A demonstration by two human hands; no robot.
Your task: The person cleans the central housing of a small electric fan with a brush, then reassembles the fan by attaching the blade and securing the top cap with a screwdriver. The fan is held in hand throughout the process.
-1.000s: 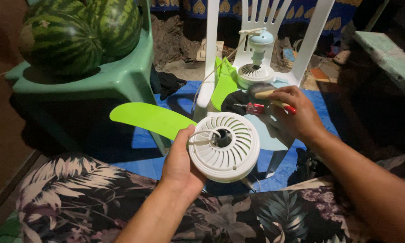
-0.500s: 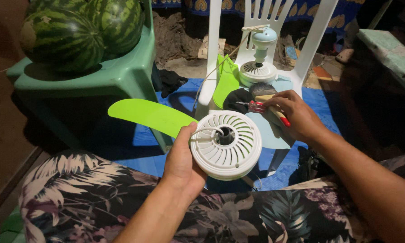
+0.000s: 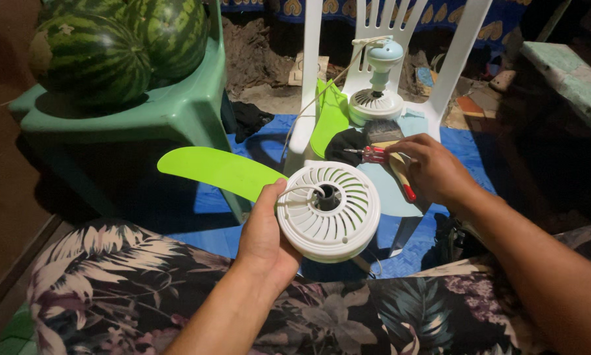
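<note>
Nearest, a dark floral cloth (image 3: 177, 296) is spread across the lap. Just above it, a round white fan housing (image 3: 328, 212) is gripped at its left rim by the left hand (image 3: 264, 238), whose fingers are curled behind it with the thumb pressed on the front. The slotted face is tilted up toward the camera, its central hole facing up and slightly away. One lime-green blade (image 3: 220, 172) is attached to the housing; its long axis runs leftward and slightly upward from the housing, its rounded tip pointing left.

Beyond, at the front edge of the white chair seat (image 3: 381, 190), the right hand (image 3: 433, 172) is laid over a red-handled screwdriver (image 3: 374, 155), the fingers curled on it; the metal tip points left. A brush (image 3: 383, 131) lies beside it. Farther back on the seat, a white fan base (image 3: 375, 104) stands upright. At the far left, watermelons (image 3: 95, 56) rest on a green chair (image 3: 170, 115).
</note>
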